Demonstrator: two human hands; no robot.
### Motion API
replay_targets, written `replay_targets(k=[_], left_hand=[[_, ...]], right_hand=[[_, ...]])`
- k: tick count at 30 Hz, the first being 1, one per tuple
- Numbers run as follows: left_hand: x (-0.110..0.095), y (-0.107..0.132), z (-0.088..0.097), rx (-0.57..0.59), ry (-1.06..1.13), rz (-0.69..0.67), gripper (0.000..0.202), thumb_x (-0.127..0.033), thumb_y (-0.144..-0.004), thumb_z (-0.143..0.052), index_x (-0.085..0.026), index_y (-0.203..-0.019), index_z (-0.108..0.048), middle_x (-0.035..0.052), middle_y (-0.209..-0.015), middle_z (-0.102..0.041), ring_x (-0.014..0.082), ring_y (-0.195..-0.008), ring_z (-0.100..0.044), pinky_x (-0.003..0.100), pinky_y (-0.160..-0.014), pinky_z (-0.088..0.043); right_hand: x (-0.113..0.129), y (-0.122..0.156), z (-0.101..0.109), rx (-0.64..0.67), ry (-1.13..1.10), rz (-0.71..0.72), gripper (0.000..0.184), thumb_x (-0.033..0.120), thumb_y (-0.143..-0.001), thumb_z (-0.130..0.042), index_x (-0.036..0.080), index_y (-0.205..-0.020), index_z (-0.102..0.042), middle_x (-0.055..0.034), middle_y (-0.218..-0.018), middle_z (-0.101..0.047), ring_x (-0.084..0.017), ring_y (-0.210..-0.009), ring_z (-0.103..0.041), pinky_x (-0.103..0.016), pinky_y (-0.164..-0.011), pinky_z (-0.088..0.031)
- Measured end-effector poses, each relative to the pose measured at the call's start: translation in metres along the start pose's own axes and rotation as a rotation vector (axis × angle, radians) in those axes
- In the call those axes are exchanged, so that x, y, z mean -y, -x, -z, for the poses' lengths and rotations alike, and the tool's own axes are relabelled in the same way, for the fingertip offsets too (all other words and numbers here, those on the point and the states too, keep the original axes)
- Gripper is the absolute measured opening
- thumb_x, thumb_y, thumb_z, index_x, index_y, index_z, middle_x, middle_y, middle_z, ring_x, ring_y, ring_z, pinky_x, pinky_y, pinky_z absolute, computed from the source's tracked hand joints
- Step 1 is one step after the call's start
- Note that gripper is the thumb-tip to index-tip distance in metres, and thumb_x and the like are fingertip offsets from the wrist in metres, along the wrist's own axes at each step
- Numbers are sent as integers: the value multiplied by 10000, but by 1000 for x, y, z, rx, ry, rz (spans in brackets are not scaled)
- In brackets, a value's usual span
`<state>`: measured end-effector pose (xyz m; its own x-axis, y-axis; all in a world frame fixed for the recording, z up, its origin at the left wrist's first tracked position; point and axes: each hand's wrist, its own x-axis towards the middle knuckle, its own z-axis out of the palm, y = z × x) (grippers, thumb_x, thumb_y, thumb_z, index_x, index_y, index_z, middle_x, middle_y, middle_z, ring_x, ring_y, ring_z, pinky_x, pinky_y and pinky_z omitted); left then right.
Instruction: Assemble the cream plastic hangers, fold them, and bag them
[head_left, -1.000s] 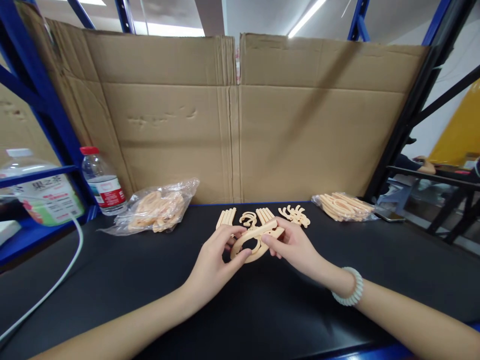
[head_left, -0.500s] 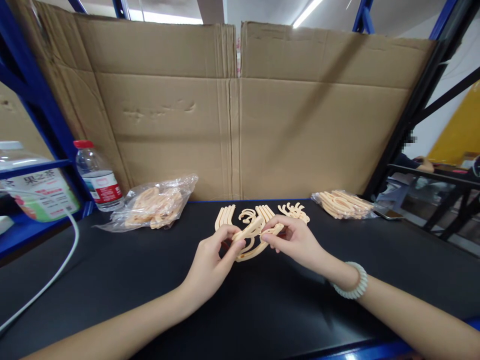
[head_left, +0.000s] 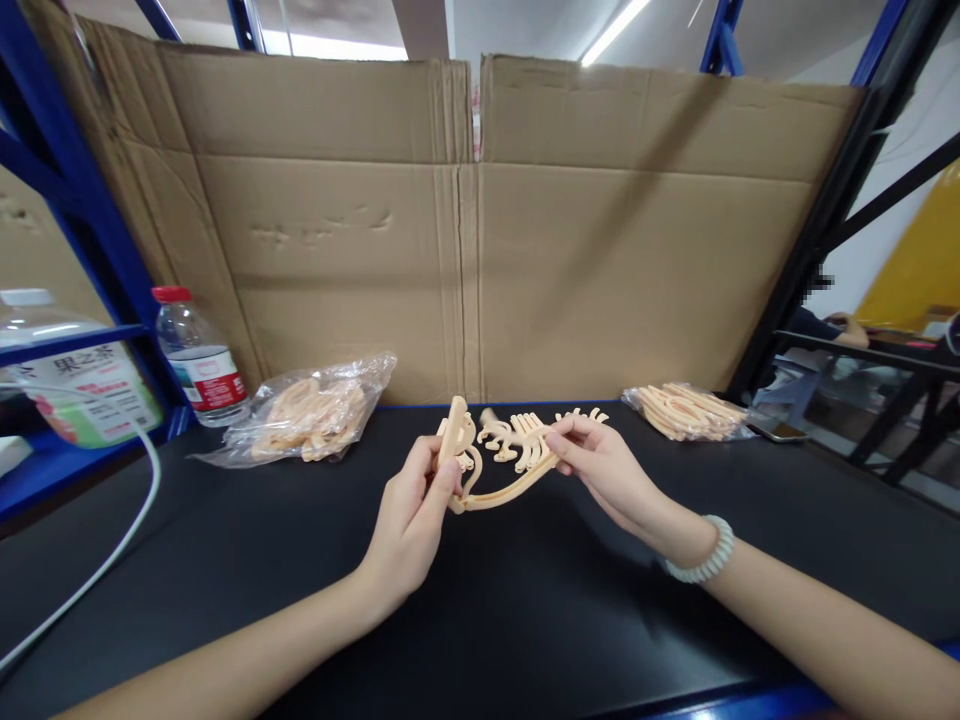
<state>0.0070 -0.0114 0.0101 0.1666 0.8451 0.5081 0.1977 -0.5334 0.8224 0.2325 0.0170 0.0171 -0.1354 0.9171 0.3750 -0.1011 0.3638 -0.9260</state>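
My left hand (head_left: 401,525) grips a pale cream, bar-like piece (head_left: 451,435) that stands nearly upright between thumb and fingers. From its lower end a long curved strip (head_left: 502,497) runs right to my right hand (head_left: 611,475), whose thumb and fingers pinch its far end. A thinner curved piece (head_left: 474,470) rises near the left fingers; its joint is hard to make out. Behind the hands, on the black table, lie several ribbed pieces (head_left: 529,425) and clawed, branching pieces (head_left: 595,414), partly hidden by the right fingers.
A clear bag of cream pieces (head_left: 311,415) lies left, another bag (head_left: 686,410) right beside a phone (head_left: 776,428). A red-capped bottle (head_left: 206,360), a large jug (head_left: 90,385) and a white cable (head_left: 142,520) are at left. A cardboard wall (head_left: 360,240) closes the back.
The bar-like piece in my left hand has turned from slanting to nearly upright. My hands have moved slightly apart, and more of the curved strip shows between them.
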Motion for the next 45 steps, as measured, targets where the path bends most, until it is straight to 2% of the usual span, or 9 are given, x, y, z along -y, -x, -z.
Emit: replay_targets(k=[6, 11, 16, 22, 26, 30, 36, 40, 45], left_hand=[[-5, -1, -2, 120, -183, -19, 199, -365, -938, -461, -191, -877, -535, -21, -736, -508, 143, -674, -485, 258, -641, -398], [-4, 1, -7, 309, -234, -131, 87, -282, -893, -521, -198, -881, -538, 64, -1066, -571, 204, -991, -538, 327, -871, -429], [-1, 3, -11, 434, 3, 97, 187, -368, -867, -568, -200, -845, -488, 87, -1179, -533, 190, -930, -565, 286, -705, -484], [-9, -5, -10, 450, 326, 446, 408, -579, -823, -569, -173, -805, -526, 14, -791, -603, 127, -669, -539, 248, -629, -449], [-8, -7, -11, 379, 440, 595, 399, -542, -788, -633, -160, -728, -536, -18, -657, -569, 103, -565, -507, 233, -571, -415], [0, -7, -11, 354, 463, 556, 341, -372, -660, -806, -158, -759, -558, -30, -710, -587, 83, -612, -509, 200, -589, -387], [4, -7, -11, 470, 335, 542, 388, -467, -731, -722, -142, -934, -656, 8, -762, -635, 87, -583, -513, 212, -550, -382], [6, -7, -11, 572, 275, 492, 378, -509, -796, -633, -136, -852, -657, -16, -676, -604, 70, -494, -482, 203, -484, -377], [10, -2, -10, 636, 201, 465, 390, -533, -851, -552, -147, -839, -608, -8, -677, -622, 89, -507, -539, 202, -493, -436]], right_hand=[[-7, -4, 5, -6, -94, -61, 308, 419, -764, -740, 173, -755, -554, 41, -619, -531, -70, -520, -482, -191, -456, -386], [-6, 1, -4, 65, -157, -118, 316, 355, -702, -798, 172, -786, -555, 7, -756, -619, -116, -664, -633, -234, -582, -546], [-9, 3, -5, 100, -167, -135, 292, 322, -714, -795, 164, -800, -565, 6, -766, -628, -105, -654, -644, -211, -579, -559], [-14, 2, -2, 161, -204, -91, 238, 287, -754, -768, 167, -816, -572, 7, -796, -633, -109, -680, -659, -208, -583, -562], [-15, 2, -3, 229, -118, -90, 205, 270, -753, -762, 161, -814, -600, -7, -804, -652, -118, -682, -660, -217, -572, -556], [-13, 6, -7, 292, 13, -86, 170, 281, -743, -759, 156, -806, -663, -11, -777, -640, -124, -668, -649, -228, -562, -551], [-14, 10, -11, 366, 142, 3, 155, 320, -800, -705, 171, -837, -725, -35, -858, -621, -121, -674, -617, -232, -551, -534], [-15, 13, -13, 371, 199, 19, 170, 344, -815, -696, 176, -820, -721, -45, -861, -618, -129, -671, -596, -244, -548, -523], [-12, 16, -16, 382, 381, 321, 149, 293, -873, -641, 193, -774, -692, -38, -769, -641, -164, -727, -604, -313, -676, -505]])
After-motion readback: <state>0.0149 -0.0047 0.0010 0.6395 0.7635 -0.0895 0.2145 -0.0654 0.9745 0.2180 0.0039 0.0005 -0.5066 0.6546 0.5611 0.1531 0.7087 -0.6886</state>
